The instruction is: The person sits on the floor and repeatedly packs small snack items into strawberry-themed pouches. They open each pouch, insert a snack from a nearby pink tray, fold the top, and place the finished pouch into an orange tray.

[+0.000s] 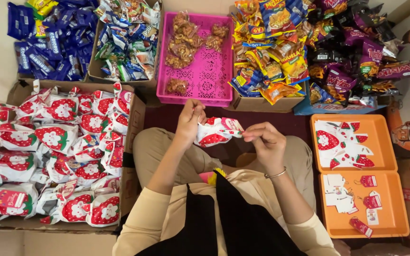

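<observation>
A person sits on the floor and holds a packet [218, 131] over the lap. It lies sideways, long way left to right. The left hand [190, 122] pinches its left end with closed fingers. The right hand [266, 142] pinches its right end. A box [134, 118] of the same packets sits left. Orange trays [385, 166] sit right. A pink basket [209, 76] is farther off.

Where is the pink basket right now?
In the head view, the pink basket sits top centre, between a box of blue-green snack packs on its left and a box of yellow-orange packs on its right.
</observation>
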